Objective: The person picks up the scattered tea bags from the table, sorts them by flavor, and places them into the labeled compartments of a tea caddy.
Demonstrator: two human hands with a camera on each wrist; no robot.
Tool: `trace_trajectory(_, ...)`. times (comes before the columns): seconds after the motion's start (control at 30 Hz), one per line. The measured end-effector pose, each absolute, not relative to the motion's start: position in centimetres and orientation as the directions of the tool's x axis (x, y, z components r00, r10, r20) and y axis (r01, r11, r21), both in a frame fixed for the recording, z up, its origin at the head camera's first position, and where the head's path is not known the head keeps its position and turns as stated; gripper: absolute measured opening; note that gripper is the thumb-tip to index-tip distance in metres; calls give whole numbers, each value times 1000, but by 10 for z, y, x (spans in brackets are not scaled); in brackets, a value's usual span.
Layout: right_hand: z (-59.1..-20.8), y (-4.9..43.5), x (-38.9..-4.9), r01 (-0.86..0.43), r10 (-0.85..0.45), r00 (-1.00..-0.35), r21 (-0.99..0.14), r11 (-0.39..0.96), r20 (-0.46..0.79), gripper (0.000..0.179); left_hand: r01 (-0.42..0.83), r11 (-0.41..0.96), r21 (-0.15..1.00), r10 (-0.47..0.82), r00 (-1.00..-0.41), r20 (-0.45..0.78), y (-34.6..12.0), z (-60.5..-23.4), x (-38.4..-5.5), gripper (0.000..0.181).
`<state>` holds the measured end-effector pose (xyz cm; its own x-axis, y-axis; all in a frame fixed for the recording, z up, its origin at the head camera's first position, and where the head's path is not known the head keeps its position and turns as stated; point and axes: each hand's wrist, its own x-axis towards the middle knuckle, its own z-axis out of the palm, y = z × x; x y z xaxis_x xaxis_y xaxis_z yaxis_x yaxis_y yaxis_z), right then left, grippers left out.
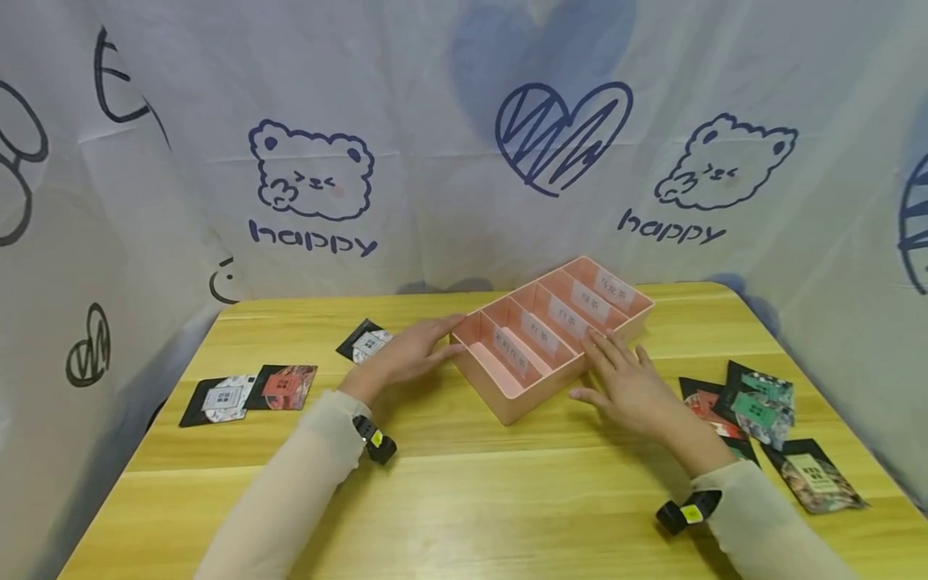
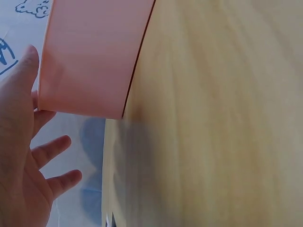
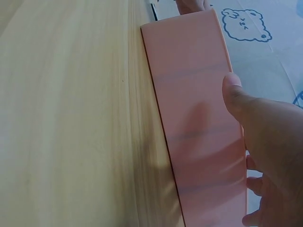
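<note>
A pink divided box (image 1: 540, 396) stands at an angle on the table, with handwritten white labels on its compartment walls. My left hand (image 1: 406, 354) is at the box's left corner, fingers fairly straight and fingertips at the rim. In the left wrist view, two fingers (image 2: 66, 179) spread free below the corner. My right hand (image 1: 631, 391) lies along the near long side, fingertips over the rim. The right thumb (image 3: 233, 87) is at the rim in the right wrist view. A dark tea sachet with a white label (image 1: 368, 341) lies partly behind my left hand.
At the table's left lie a white-labelled sachet (image 1: 225, 399) and a red-labelled one (image 1: 283, 388). Several overlapping sachets, including a green-labelled one (image 1: 757, 407), lie at the right, near a yellow-labelled sachet (image 1: 814, 475). A printed cloth (image 1: 428, 193) hangs behind the wooden table (image 1: 478, 499).
</note>
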<state>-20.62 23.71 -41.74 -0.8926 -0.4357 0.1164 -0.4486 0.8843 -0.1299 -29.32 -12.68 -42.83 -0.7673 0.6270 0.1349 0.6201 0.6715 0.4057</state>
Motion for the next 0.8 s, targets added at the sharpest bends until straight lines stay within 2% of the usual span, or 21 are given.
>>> trace_trajectory(0.37, -418, 236, -201, -456, -436, -885, -122, 881, 164, 80, 627, 671, 396, 634, -762, 133, -129, -431, -273, 70)
trace_trajectory(0.8, -418, 230, -195, -369, -339, -926, -208, 906, 166, 80, 626, 696, 352, 616, -772, 154, -137, -424, -236, 70)
